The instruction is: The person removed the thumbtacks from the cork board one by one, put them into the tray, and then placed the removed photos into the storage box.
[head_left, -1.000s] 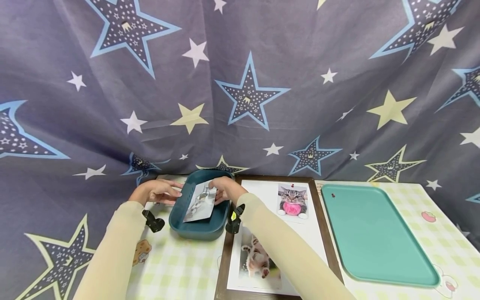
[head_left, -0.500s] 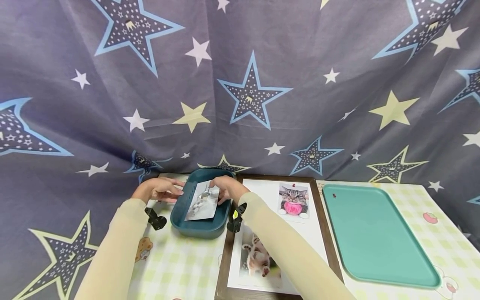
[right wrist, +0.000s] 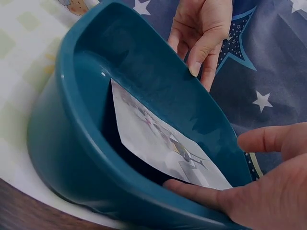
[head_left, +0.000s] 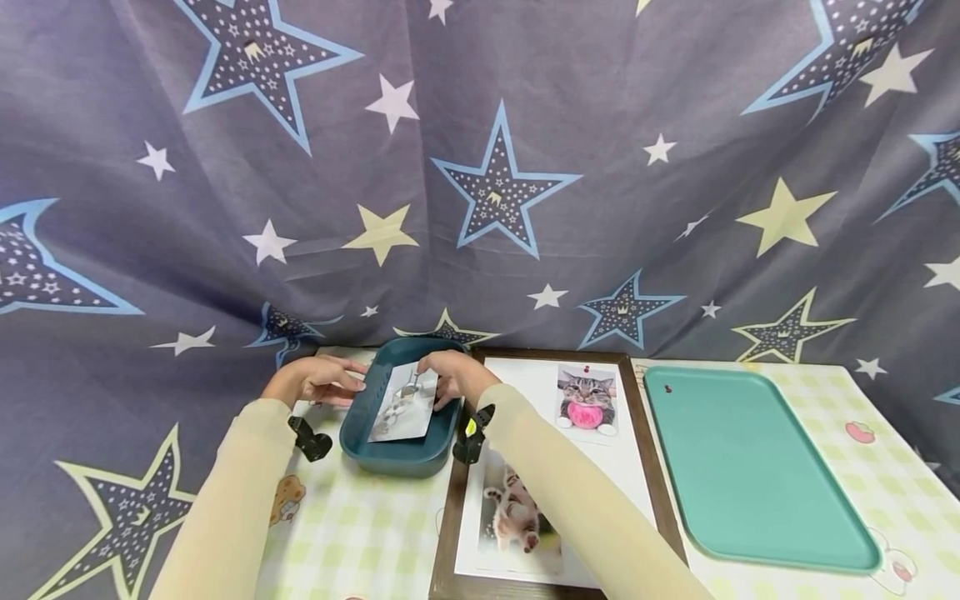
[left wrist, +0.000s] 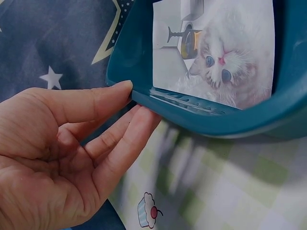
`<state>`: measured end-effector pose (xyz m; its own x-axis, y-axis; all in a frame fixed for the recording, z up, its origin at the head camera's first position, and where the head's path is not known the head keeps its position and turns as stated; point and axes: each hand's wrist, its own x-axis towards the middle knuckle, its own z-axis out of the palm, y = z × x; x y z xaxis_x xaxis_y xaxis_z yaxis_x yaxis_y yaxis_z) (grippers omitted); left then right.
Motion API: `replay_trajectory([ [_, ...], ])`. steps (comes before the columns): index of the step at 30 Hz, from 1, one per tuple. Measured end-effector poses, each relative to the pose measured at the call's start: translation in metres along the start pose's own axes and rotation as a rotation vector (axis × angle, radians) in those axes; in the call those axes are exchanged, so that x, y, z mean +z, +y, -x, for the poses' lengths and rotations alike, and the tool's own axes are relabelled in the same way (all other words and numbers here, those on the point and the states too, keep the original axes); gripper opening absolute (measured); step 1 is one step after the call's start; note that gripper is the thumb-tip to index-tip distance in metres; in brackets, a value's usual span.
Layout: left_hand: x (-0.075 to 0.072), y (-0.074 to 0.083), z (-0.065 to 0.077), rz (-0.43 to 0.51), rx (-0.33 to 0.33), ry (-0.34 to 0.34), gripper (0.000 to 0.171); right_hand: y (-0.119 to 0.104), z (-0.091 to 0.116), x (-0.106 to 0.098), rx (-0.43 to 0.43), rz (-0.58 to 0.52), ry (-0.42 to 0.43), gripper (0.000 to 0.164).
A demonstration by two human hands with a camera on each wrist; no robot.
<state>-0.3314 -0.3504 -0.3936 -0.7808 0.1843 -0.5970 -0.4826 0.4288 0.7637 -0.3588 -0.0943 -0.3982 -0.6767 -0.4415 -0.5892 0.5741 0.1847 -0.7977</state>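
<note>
Cat photo (left wrist: 216,50), pale, rectangular

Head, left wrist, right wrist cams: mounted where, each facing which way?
Head: on the head, facing forward and down at the teal bin, brown-framed board and green tray; shows the left hand, right hand, both sleeves.
Left wrist: on that wrist, facing the bin and kitten photo; left hand only.
Right wrist: on that wrist, facing across the bin; right hand near, left hand beyond.
Shared: both wrist views show bin, photo, left hand.
</note>
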Motion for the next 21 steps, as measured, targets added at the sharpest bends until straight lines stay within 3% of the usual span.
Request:
replay_trajectory([
  [21, -0.0008, -0.0036, -0.0016, 0.001, 0.01, 0.013, 0.071, 0.0011, 0.0051, -0.0029, 0.031, -0.086, -0.07, 0.081],
])
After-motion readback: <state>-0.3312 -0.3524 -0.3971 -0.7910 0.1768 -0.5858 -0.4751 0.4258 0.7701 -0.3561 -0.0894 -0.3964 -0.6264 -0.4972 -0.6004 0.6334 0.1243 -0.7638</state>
